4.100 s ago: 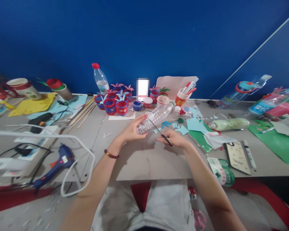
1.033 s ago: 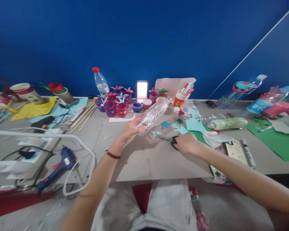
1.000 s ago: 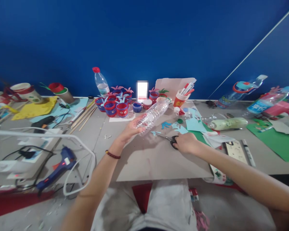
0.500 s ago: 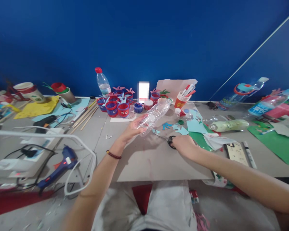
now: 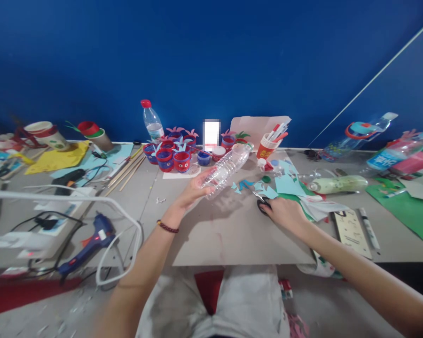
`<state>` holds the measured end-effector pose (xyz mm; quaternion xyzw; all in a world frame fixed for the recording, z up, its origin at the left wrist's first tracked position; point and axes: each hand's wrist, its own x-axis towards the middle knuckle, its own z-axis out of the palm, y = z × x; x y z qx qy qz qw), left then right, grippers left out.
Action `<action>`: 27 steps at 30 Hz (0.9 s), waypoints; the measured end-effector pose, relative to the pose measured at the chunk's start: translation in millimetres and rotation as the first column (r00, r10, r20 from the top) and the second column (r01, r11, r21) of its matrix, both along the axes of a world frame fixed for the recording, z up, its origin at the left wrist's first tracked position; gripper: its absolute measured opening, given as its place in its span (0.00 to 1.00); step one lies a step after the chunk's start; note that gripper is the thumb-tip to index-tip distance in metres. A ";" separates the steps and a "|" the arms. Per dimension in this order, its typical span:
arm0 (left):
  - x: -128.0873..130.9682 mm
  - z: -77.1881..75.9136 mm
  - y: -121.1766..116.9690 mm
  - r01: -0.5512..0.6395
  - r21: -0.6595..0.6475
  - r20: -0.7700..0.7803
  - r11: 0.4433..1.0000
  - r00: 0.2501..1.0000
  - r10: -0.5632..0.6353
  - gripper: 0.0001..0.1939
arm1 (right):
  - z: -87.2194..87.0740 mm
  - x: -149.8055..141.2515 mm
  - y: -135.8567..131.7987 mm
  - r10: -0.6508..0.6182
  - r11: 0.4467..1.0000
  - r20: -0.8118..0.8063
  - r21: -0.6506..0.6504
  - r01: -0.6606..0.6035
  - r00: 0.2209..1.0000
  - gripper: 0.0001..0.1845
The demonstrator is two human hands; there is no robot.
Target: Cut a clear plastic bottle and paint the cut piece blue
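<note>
My left hand (image 5: pixel 194 190) is wrapped round the lower part of a clear plastic bottle (image 5: pixel 229 166), which tilts up to the right above the table. Its neck points toward the back. My right hand (image 5: pixel 285 212) is closed on the black handles of a pair of scissors (image 5: pixel 262 202), low over the tabletop, with the blades pointing away toward the left. Just beyond the blades lie light blue paper scraps (image 5: pixel 267 190) and a darker blue cut-out (image 5: pixel 246 183). A green bottle cap (image 5: pixel 266 179) rests behind them.
Several red and blue decorated cups (image 5: pixel 182 162) stand at the back beside a red-capped bottle (image 5: pixel 152 122). A paper cup of pens (image 5: pixel 268 146) is at back right. On the left are a blue glue gun (image 5: pixel 88 244), a power strip (image 5: pixel 61 225) and a looping white cable (image 5: pixel 139 230).
My right hand has shifted right with the scissors, away from the bottle, to near the blue scraps. My left hand holds the bottle in almost the same place.
</note>
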<state>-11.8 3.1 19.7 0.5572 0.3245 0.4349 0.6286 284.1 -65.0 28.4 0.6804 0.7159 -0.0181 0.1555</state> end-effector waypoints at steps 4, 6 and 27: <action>-0.1 -1.3 0.6 0.006 -0.012 -0.017 1.000 1.000 -0.007 0.36 | -9.3 14.3 2.5 -0.077 0.996 -0.028 0.031 0.078 0.997 0.21; 0.2 -2.8 1.1 0.015 -0.008 -0.008 1.000 1.000 -0.015 0.36 | -13.2 19.6 7.5 -0.093 0.994 -0.187 0.046 0.103 0.978 0.20; 1.8 -2.9 -0.5 0.149 -0.014 0.049 0.989 0.988 -0.148 0.38 | 0.0 -50.6 80.2 -0.188 0.942 -0.964 -0.231 0.243 -0.189 0.21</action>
